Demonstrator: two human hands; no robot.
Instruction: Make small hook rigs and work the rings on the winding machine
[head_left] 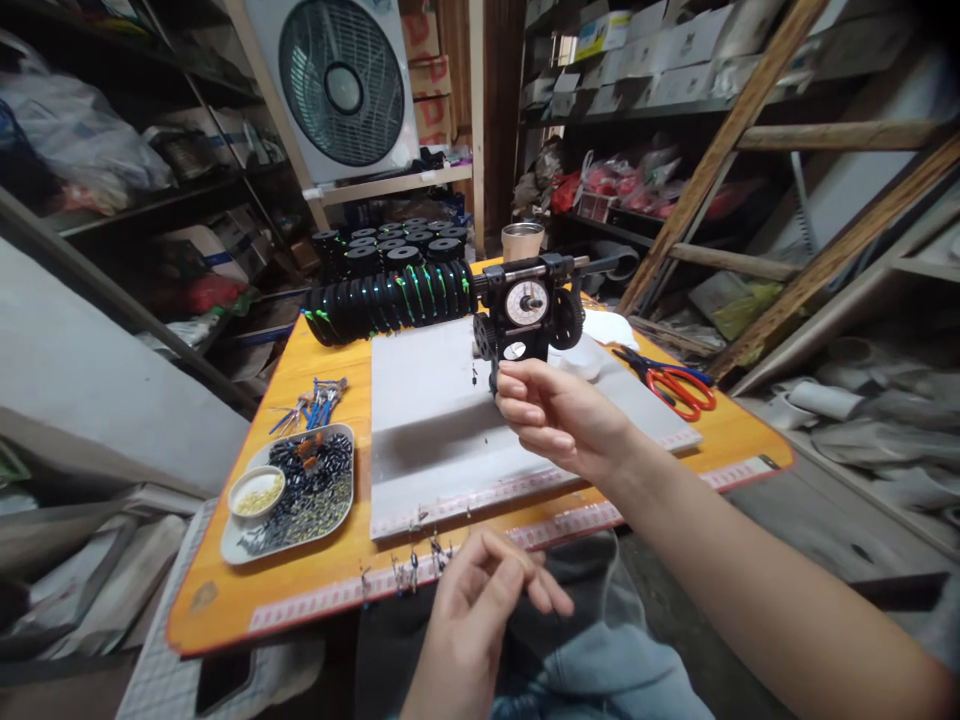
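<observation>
When viewed from the middle of the white board (427,375), appears at 12 o'clock the black winder (526,303), with right hand (547,420) close before it, fingers in a narrow pinch. At 6 o'clock, left hand (484,600), also narrow, thumb against forefinger. Too fine to see any line between the tips, so cannot tell whether holding something. Towards 11 o'clock, just below a gear, a small dark piece (474,377), seemingly hanging.

As possible trouble, by judgement: a fine line caught in the gear teeth, because of slack or of fingers too near; a slip from the pinch, because of too sharp a pull; a tangle among the thin fittings (405,575) at 7 o'clock, because of a low wrist at the edge; a spill from the tray (234,550) at 8 o'clock, because of a knock.

About materials: at 10 o'clock, round black spools (390,300) in a ribbed row, with bright green strands; in the shallow, round-cornered tray, glossy dark grains and a small bowl (256,492) of yellowish bits; at 3 o'clock, scissors (686,390) with smooth, looped red handles; beneath, orange table (217,590) with wood grain.
</observation>
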